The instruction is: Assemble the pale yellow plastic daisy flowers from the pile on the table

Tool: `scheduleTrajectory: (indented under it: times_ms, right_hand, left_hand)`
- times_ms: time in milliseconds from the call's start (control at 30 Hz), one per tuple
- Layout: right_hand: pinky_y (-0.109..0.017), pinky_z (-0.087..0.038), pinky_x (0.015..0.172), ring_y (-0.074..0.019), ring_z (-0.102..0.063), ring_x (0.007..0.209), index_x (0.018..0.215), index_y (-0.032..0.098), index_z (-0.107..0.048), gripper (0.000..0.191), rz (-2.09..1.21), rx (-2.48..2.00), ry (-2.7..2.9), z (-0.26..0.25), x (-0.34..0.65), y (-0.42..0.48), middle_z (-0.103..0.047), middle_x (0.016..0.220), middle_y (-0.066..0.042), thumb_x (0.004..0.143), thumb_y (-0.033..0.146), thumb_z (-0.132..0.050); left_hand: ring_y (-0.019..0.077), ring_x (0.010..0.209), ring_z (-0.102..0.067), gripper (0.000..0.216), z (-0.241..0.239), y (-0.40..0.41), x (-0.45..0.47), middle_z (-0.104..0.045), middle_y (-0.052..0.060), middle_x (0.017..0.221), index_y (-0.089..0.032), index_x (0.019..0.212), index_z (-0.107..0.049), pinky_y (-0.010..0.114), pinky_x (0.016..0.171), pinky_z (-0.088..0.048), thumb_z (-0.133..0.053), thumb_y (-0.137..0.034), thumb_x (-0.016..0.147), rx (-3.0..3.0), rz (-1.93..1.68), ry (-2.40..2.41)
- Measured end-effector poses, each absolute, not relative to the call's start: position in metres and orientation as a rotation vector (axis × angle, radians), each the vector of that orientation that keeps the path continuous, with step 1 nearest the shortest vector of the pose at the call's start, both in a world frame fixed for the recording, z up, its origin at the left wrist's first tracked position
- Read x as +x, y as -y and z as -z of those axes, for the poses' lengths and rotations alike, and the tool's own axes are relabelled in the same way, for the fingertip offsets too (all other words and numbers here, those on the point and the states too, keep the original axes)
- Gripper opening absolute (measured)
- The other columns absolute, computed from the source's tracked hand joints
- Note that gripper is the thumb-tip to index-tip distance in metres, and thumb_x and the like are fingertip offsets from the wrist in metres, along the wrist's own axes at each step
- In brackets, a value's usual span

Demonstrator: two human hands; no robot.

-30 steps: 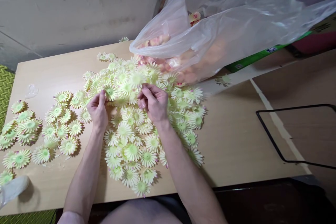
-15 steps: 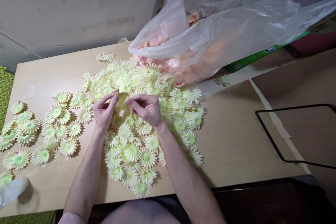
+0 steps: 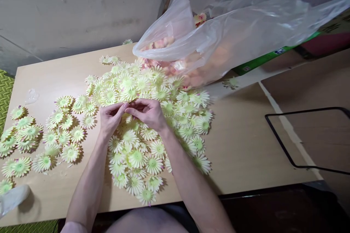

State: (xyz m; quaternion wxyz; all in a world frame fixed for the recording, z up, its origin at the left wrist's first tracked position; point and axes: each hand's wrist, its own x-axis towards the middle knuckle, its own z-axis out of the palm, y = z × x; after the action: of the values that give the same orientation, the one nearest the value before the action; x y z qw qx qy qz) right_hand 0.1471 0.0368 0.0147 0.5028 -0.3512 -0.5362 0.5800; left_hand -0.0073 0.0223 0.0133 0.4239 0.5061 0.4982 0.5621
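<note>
A big heap of pale yellow-green fabric daisy flowers [image 3: 153, 123] covers the middle of a light wooden board [image 3: 246, 145]. My left hand [image 3: 110, 119] and my right hand [image 3: 147, 112] meet above the heap, fingertips pinched together and touching. What they pinch between them is too small to name. Both forearms reach in from the bottom edge. A looser spread of the same flowers [image 3: 30, 142] lies to the left.
A large clear plastic bag [image 3: 232, 29] with pink-orange flowers inside lies at the back right, its mouth against the heap. A green box edge [image 3: 270, 58] shows under it. A black wire frame [image 3: 300, 138] sits at the right. A white object [image 3: 13, 196] lies bottom left.
Both hands drew back from the far side of the heap toward me and came together; the fingertips now touch in a pinch.
</note>
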Motion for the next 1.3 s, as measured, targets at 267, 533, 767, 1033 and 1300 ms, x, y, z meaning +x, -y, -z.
scheduleTrajectory:
  times_ms: [267, 533, 767, 1033, 1300]
  right_hand:
    - [-0.024, -0.056, 0.052, -0.0119, -0.064, 0.053, 0.085, 0.017, -0.071, 0.024, -1.376, -0.855, 1.372, -0.021, 0.149, -0.037, -0.068, 0.062, 0.0, 0.076, 0.039, -0.076]
    - [-0.023, -0.057, 0.054, -0.011, -0.065, 0.056, 0.083, 0.017, -0.067, 0.025, -1.427, -0.855, 1.352, -0.021, 0.15, -0.038, -0.069, 0.071, -0.001, 0.082, 0.041, -0.071]
    - [-0.023, -0.056, 0.054, -0.0111, -0.065, 0.056, 0.084, 0.017, -0.065, 0.026, -1.422, -0.856, 1.337, -0.019, 0.15, -0.038, -0.067, 0.069, 0.0, 0.082, 0.042, -0.071]
    - [-0.024, -0.056, 0.059, -0.0108, -0.066, 0.061, 0.084, 0.017, -0.059, 0.029, -1.43, -0.856, 1.313, -0.022, 0.147, -0.039, -0.069, 0.08, -0.002, 0.085, 0.045, -0.066]
    - [-0.025, -0.057, 0.061, -0.0115, -0.067, 0.063, 0.087, 0.021, -0.056, 0.024, -1.354, -0.829, 1.301, -0.017, 0.146, -0.04, -0.064, 0.071, 0.002, 0.09, 0.044, -0.061]
  left_hand:
    - [0.0054, 0.032, -0.041, 0.031, -0.017, -0.023, -0.006, -0.051, -0.004, 0.043, -0.017, 0.079, -0.077, 0.019, 0.032, -0.031, -0.07, -0.047, 0.08, 1.232, -1.398, -1.245]
    - [0.0056, 0.03, -0.042, 0.031, -0.02, -0.023, -0.004, -0.05, -0.005, 0.043, -0.018, 0.086, -0.073, 0.018, 0.031, -0.034, -0.066, -0.048, 0.083, 1.211, -1.37, -1.206]
    - [0.0045, 0.037, -0.048, 0.027, -0.02, -0.021, -0.005, -0.069, 0.001, 0.065, -0.018, 0.091, -0.076, 0.018, 0.034, -0.038, -0.075, -0.04, 0.077, 1.251, -1.35, -1.199]
    - [0.0057, 0.03, -0.045, 0.026, -0.015, -0.025, -0.005, -0.055, -0.005, 0.048, -0.017, 0.083, -0.07, 0.018, 0.03, -0.037, -0.069, -0.043, 0.082, 1.173, -1.438, -1.178]
    - [0.0046, 0.028, -0.041, 0.025, -0.007, -0.029, -0.008, -0.046, -0.009, 0.043, -0.019, 0.081, -0.065, 0.018, 0.032, -0.038, -0.067, -0.044, 0.084, 1.058, -1.488, -1.121]
